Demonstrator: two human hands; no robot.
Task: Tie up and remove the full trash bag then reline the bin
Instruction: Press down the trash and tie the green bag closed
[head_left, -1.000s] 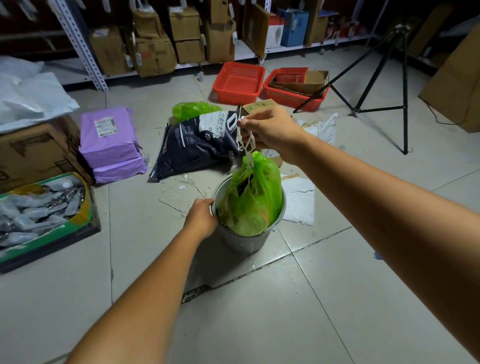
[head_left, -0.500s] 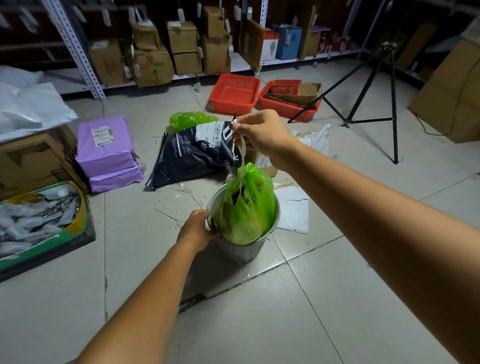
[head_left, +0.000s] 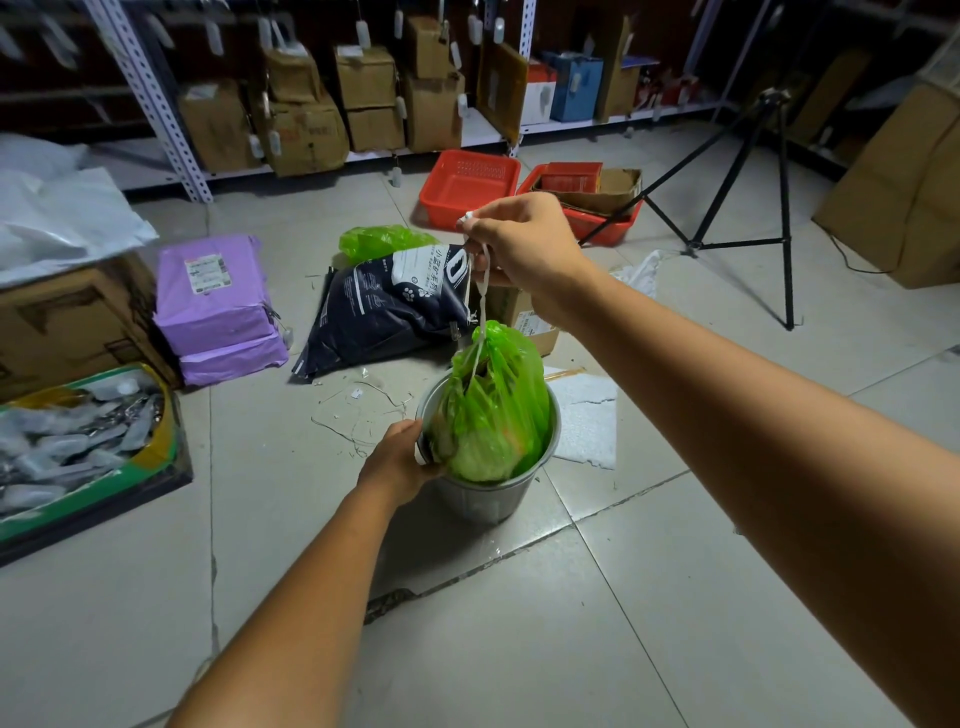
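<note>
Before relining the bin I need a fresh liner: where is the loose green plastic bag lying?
In the head view, the loose green bag lies on the floor beyond the bin, left of the red basket, behind the dark pouch.

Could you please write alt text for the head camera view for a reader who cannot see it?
The right hand pulls up the white drawstring of a full green trash bag sitting in a small metal bin, while the left hand grips the bin's rim. Boxes, parcels and red baskets clutter the tiled floor behind.
</note>
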